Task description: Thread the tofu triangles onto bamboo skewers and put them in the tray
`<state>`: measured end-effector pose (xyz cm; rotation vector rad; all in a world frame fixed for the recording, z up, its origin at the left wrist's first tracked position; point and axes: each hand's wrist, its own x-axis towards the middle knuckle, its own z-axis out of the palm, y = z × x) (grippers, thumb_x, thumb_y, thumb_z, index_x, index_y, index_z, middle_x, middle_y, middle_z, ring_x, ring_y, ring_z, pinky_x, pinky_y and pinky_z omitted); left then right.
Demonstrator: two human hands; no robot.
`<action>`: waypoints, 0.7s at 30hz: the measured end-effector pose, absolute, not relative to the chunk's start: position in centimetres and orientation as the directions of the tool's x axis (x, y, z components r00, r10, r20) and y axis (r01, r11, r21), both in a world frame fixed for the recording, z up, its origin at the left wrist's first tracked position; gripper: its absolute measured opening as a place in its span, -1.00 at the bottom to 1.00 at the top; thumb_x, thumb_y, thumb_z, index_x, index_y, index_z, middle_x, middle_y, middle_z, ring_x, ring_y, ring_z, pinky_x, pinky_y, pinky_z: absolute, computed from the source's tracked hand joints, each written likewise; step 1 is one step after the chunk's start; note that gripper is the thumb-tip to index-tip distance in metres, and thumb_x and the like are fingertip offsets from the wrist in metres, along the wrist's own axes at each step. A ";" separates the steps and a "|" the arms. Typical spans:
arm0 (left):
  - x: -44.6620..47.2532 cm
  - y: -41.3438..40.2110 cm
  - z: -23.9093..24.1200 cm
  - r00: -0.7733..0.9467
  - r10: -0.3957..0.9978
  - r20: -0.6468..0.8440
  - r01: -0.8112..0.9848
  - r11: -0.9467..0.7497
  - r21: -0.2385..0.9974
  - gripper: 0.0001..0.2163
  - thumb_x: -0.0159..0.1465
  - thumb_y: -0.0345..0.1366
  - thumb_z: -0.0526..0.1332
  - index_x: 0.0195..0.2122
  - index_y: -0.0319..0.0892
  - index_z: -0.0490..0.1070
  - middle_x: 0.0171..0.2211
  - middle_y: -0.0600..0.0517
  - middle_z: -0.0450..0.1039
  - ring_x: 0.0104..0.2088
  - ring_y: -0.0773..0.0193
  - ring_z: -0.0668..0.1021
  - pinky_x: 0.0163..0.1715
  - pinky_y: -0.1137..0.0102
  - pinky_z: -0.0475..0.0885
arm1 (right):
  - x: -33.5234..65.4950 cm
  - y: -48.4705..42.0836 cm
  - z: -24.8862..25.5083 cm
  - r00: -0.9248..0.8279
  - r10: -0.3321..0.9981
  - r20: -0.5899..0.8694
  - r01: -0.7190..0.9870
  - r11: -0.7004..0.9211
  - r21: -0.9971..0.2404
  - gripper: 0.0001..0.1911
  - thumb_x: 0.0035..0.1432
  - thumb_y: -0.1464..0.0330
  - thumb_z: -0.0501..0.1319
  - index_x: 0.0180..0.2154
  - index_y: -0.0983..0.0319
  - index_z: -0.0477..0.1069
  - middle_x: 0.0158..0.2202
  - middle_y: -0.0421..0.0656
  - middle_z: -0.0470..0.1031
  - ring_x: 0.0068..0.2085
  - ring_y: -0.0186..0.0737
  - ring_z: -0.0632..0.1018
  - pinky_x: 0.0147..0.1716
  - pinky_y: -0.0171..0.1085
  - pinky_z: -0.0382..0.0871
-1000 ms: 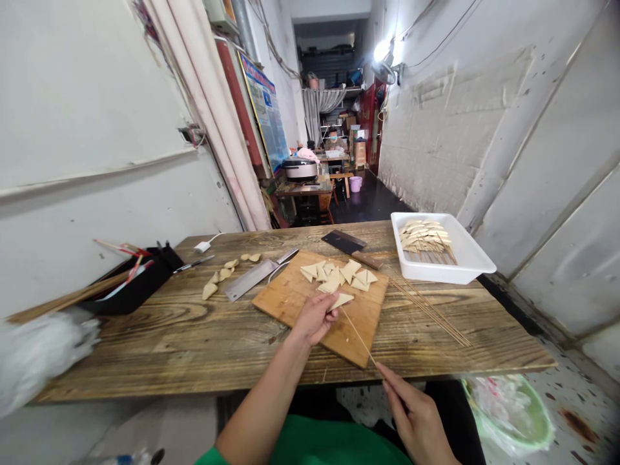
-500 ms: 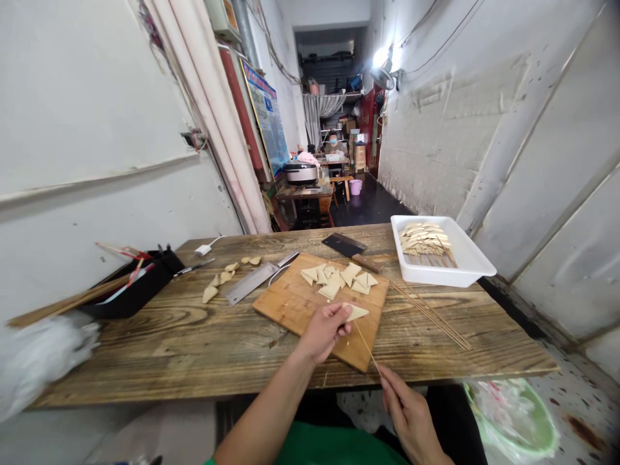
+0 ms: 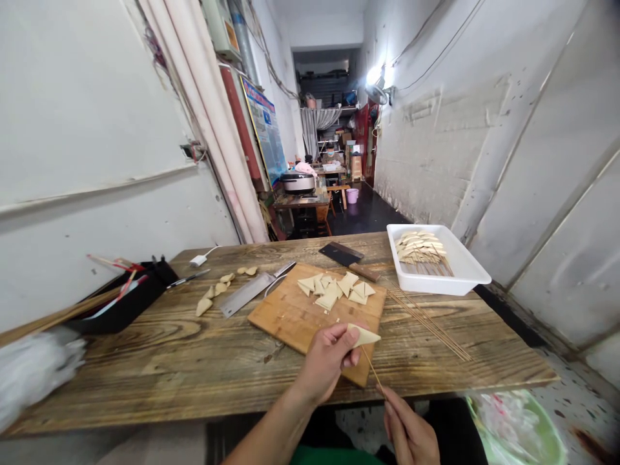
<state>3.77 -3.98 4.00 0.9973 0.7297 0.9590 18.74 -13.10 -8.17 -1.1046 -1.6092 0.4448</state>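
My left hand [image 3: 332, 358] pinches a pale triangular tofu slice [image 3: 365, 336] between thumb and fingers, above the near right corner of the wooden cutting board [image 3: 285, 323]. My right hand [image 3: 409, 426] is closed on the lower end of a thin bamboo skewer [image 3: 374, 371] at the table's front edge. The skewer slants up to the underside of the slice; how deep its tip sits is hidden. More triangular slices [image 3: 329, 296] lie in a loose group on the board's far half.
Two cleavers lie flat: one left [image 3: 247, 294] of the board, one behind [image 3: 341, 254] it. Loose skewers [image 3: 431, 323] lie right, near a white tray [image 3: 436, 284] of skewered pieces. Curved offcuts [image 3: 213, 294] and a black box [image 3: 126, 303] are left. A person [image 3: 330, 155] sits far back.
Both hands, with the slice and skewer, have shifted slightly down and right in view. The camera view has also moved a little. The slice stays on the skewer's upper end.
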 end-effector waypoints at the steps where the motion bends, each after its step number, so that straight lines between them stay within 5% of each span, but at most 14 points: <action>1: 3.8 -4.1 4.0 0.413 0.907 -0.080 -0.315 0.225 0.922 -0.68 0.16 -0.17 0.19 -0.23 -0.38 0.40 -0.65 0.09 0.23 -0.63 0.53 0.19 -0.60 0.53 -0.03 | 18.7 -13.1 -8.1 0.008 0.828 0.560 0.430 0.503 -0.750 -0.60 0.21 0.47 0.01 0.08 0.15 0.28 -0.61 -0.25 0.40 -0.64 -0.39 0.44 -0.61 -0.49 0.38; 16: 4.0 -5.1 4.1 0.447 0.894 -0.045 -0.290 0.192 0.938 -0.70 0.18 -0.19 0.17 -0.22 -0.37 0.43 -0.66 0.08 0.23 -0.63 0.51 0.21 -0.60 0.51 0.00 | 18.8 -13.0 -8.5 -0.009 0.790 0.613 0.459 0.548 -0.700 -0.54 0.21 0.53 -0.02 0.12 0.11 0.18 -0.49 -0.23 0.48 -0.60 -0.39 0.48 -0.57 -0.48 0.40; 21: 4.3 -5.4 4.2 0.471 0.881 -0.042 -0.272 0.191 0.943 -0.69 0.19 -0.19 0.16 -0.20 -0.37 0.43 -0.65 0.08 0.23 -0.63 0.51 0.20 -0.59 0.51 0.01 | 18.7 -12.9 -8.0 -0.005 0.739 0.674 0.506 0.583 -0.635 -0.56 0.20 0.50 0.02 0.10 0.13 0.23 -0.28 -0.14 0.55 -0.49 -0.36 0.56 -0.48 -0.48 0.45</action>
